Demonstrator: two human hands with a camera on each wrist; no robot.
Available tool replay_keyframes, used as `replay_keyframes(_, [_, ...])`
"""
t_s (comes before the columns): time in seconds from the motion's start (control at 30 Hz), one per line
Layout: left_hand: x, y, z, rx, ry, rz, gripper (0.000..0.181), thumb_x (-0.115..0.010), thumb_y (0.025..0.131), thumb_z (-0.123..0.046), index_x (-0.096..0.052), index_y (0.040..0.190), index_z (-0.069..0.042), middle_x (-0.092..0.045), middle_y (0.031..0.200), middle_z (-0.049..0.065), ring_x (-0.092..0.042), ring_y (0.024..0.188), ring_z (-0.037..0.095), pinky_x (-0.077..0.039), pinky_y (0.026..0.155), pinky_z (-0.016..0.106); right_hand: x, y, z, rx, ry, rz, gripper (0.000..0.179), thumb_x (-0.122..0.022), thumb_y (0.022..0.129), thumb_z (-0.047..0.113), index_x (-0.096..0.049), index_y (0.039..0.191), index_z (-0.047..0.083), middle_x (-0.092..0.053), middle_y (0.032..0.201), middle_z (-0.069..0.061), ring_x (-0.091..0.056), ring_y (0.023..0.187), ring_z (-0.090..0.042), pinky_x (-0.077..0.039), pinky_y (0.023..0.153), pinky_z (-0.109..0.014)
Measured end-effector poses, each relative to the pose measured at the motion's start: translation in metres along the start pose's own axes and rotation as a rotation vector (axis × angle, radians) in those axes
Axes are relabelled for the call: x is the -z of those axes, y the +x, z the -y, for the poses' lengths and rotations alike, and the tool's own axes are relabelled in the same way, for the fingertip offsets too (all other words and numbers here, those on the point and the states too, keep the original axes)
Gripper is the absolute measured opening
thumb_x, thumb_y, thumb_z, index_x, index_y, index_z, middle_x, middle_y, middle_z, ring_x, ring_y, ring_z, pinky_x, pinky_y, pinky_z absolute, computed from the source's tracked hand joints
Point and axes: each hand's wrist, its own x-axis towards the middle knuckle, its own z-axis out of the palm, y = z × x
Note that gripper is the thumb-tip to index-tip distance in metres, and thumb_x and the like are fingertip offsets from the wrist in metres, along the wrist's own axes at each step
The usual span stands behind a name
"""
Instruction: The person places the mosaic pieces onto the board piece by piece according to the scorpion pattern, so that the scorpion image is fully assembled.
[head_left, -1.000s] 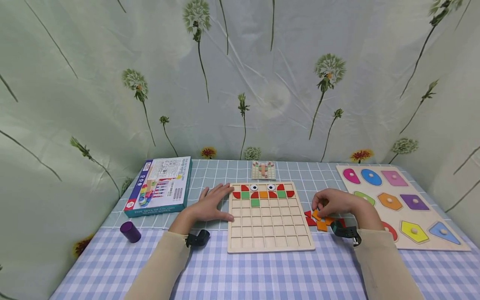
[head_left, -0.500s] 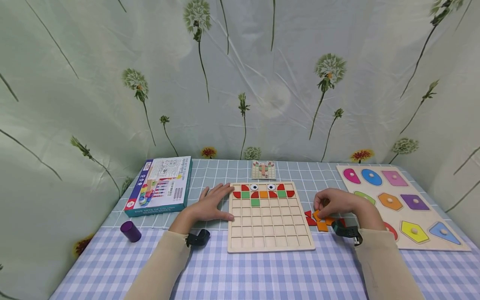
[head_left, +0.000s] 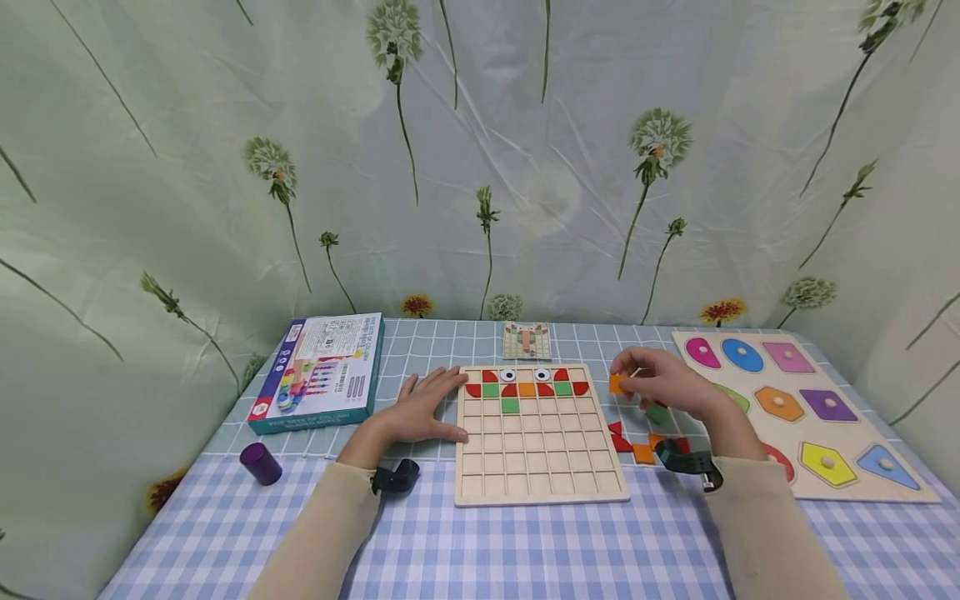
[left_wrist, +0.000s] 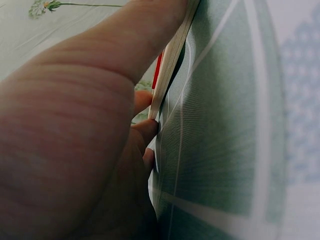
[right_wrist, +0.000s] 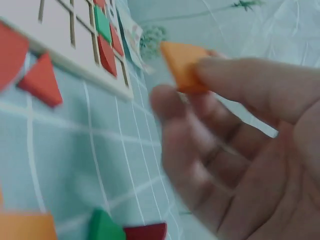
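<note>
Between thumb and fingers my right hand (head_left: 663, 381) pinches an orange square tile (right_wrist: 182, 65), lifted off the table to the right of the wooden grid board (head_left: 543, 458). My left hand (head_left: 422, 408) lies with spread, fairly straight fingers along the board's left edge, its thumb touching the side. Red, green and orange pieces and two eye tiles (head_left: 507, 376) fill cells in the board's top rows, with one green square (head_left: 511, 405) below. Beneath my right hand lie loose pieces: red ones (head_left: 621, 442), an orange square (head_left: 643, 453) and a green piece (head_left: 657, 413).
A small pattern card (head_left: 527, 341) lies behind the board. To the right is a wooden shape puzzle (head_left: 757, 367) with knobbed pieces. A boxed game (head_left: 322, 371) and a purple cylinder (head_left: 261, 463) are on the left. A floral curtain (head_left: 480, 167) hangs behind the table.
My right hand has risen from the loose pieces with an orange square tile, moving slightly up and left. A green piece now shows under it. The left hand has stayed in place.
</note>
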Motion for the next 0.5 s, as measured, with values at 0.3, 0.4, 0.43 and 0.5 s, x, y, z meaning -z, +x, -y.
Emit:
replay_keyframes(0.3, [-0.001, 0.0, 0.0, 0.0, -0.002, 0.001, 0.1, -0.077, 0.079, -0.059, -0.029, 0.158, -0.022, -0.019, 0.169, 0.003, -0.007, 0.158, 0.03, 0.004, 0.123, 0.063, -0.025, 0.016, 0.013, 0.08, 0.088, -0.101, 0.027, -0.061, 0.098, 0.009, -0.06, 0.124, 0.004, -0.062, 0.121, -0.02, -0.066, 0.091, -0.026, -0.061, 0.075, -0.028])
replay_keyframes(0.4, [-0.001, 0.0, 0.0, 0.002, -0.003, -0.001, 0.101, -0.077, 0.078, -0.059, -0.029, 0.158, -0.021, -0.018, 0.169, 0.003, -0.007, 0.158, 0.03, 0.004, 0.123, 0.063, -0.035, 0.021, 0.016, 0.089, 0.088, -0.082, 0.031, -0.06, 0.097, 0.006, -0.061, 0.127, 0.003, -0.061, 0.127, -0.022, -0.066, 0.091, -0.024, -0.06, 0.077, -0.026])
replay_keyframes(0.43, [-0.001, 0.0, 0.0, 0.003, -0.003, -0.001, 0.101, -0.077, 0.078, -0.059, -0.03, 0.158, -0.021, -0.018, 0.169, 0.003, -0.007, 0.158, 0.03, 0.004, 0.123, 0.063, -0.039, 0.022, 0.017, 0.084, 0.085, -0.077, 0.031, -0.06, 0.097, 0.005, -0.061, 0.128, 0.004, -0.062, 0.128, -0.021, -0.065, 0.09, -0.023, -0.06, 0.078, -0.026])
replay_keyframes(0.5, [-0.001, 0.0, 0.0, 0.001, -0.003, -0.002, 0.101, -0.077, 0.078, -0.059, -0.03, 0.158, -0.021, -0.018, 0.169, 0.003, -0.007, 0.158, 0.03, 0.004, 0.123, 0.063, -0.046, 0.024, 0.019, 0.078, 0.086, -0.058, 0.032, -0.058, 0.097, 0.003, -0.062, 0.128, 0.004, -0.061, 0.128, -0.021, -0.065, 0.089, -0.022, -0.06, 0.079, -0.027])
